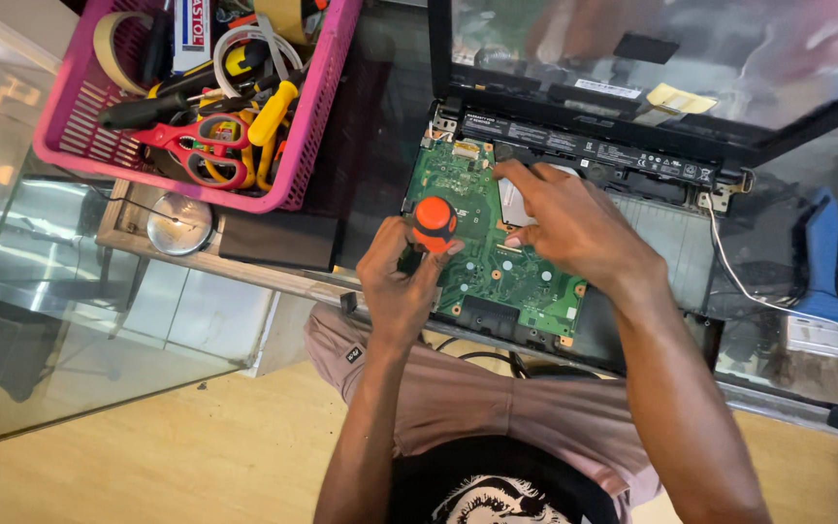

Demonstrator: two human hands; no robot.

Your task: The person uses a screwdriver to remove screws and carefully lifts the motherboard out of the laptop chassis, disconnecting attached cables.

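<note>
Left hand [402, 281] is wrapped around a screwdriver [434, 223] with an orange cap, held upright over the green circuit board [497, 262], tip down on the board's left edge (tip itself hidden behind the fingers). Upright grip probably keeps the bit square on a screw. Right hand [564, 223] grasps nothing: fingers spread and pressed flat on the board near its top, likely steadying it; index finger reaches toward 10 o'clock. The board sits inside an opened laptop [632, 146], at the centre of the glass table [12, 243].

At 10 o'clock from the hands, a pink basket [317, 107] holds red-handled scissors [201, 146], yellow-handled tools and a tape roll, kept within reach. A white box with a red and blue label stands upright at its top. On the laptop's black frame, a long strip of white label runs along at 12 o'clock; a yellow sticky note [679, 98] lies at 1 o'clock. A blue tool [821, 252] and white cable sit at 3 o'clock.
</note>
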